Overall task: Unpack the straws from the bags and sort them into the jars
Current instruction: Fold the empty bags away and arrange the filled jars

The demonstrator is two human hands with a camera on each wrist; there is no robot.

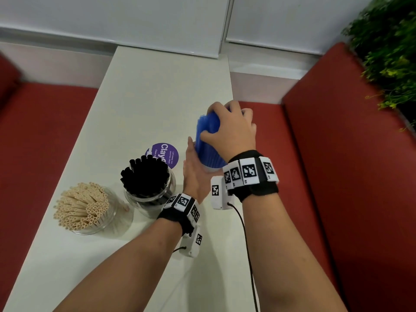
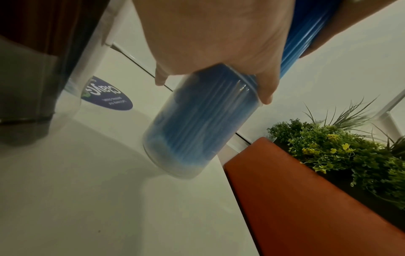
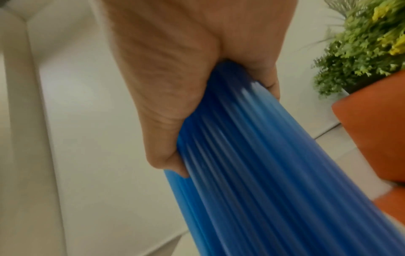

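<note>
A thick bundle of blue straws (image 1: 207, 143) stands in a clear jar (image 2: 197, 128) near the table's right edge; the jar tilts in the left wrist view. My right hand (image 1: 227, 129) grips the bundle's upper part from above, fingers curled round the blue straws (image 3: 252, 155). My left hand (image 1: 193, 174) holds the jar's rim, fingers wrapped round it (image 2: 219, 52). The blue straws (image 2: 306, 39) rise out of the jar behind that hand. In the head view the jar itself is almost hidden by both hands.
A jar of black straws (image 1: 146, 179) stands just left of my left hand, and a jar of beige paper straws (image 1: 84, 208) further left. A purple round sticker (image 1: 165, 154) lies on the white table (image 1: 146, 97). Red bench seats (image 1: 337, 176) flank the table; a plant (image 1: 387, 52) sits right.
</note>
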